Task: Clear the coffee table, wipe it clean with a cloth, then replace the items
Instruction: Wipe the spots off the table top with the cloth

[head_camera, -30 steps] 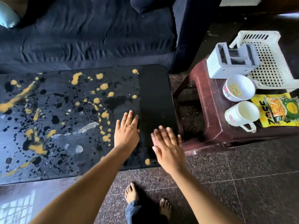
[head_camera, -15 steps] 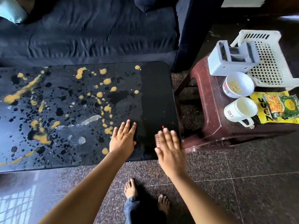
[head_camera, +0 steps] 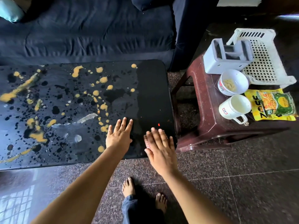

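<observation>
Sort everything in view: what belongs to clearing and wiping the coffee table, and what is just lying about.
Job: coffee table, its yellow spills, apparent cloth under the right hand, left hand; likely cleared items: bowl, mug, snack packets, grey holder, white basket.
Lying about: sofa, teal cushion, maroon stool.

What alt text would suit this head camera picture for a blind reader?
A person's left hand and right hand reach flat with straight fingers over the right end of a black coffee table spattered with yellow blobs. Beside it, a brown stool holds a bowl, a mug, snack packets and a white basket.
</observation>
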### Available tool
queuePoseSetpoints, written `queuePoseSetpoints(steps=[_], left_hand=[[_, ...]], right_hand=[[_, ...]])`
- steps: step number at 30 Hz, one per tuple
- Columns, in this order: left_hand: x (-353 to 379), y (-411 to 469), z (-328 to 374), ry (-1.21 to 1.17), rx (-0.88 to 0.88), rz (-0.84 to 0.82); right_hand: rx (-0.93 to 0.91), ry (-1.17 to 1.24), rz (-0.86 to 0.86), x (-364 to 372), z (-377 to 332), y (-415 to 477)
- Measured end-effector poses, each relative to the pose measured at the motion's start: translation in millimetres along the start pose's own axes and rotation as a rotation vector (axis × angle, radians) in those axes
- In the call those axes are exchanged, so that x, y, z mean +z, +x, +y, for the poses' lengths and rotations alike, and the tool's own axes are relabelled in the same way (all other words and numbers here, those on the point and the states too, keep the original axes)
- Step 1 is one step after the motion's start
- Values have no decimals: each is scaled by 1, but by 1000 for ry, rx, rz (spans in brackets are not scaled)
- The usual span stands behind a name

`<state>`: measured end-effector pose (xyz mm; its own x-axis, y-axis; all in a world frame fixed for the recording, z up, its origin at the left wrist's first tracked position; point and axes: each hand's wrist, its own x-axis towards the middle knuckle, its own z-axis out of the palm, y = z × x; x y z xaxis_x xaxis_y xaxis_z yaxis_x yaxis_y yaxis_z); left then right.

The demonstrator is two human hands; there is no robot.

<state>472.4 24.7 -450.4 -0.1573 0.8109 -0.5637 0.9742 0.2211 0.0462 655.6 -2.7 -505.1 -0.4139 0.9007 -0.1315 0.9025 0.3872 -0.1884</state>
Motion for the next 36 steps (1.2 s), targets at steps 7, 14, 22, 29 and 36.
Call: queuePoseSetpoints(steps=[7,14,22,29,36], left_hand=[[-1,-1,0,-1,-3,-23],[-1,0,3,30,-15,-20],[-4,1,1,37,-14,-75],[-4,2,2,82,-11,-70],[-10,3,10,122,-45,-61]], right_hand=[[337,33,72,-4,4,1],[232,106,10,0,-57,7],[241,60,30,-4,14,2],[342,65,53,-7,-7,7],[230,51,7,-8,-29,17]])
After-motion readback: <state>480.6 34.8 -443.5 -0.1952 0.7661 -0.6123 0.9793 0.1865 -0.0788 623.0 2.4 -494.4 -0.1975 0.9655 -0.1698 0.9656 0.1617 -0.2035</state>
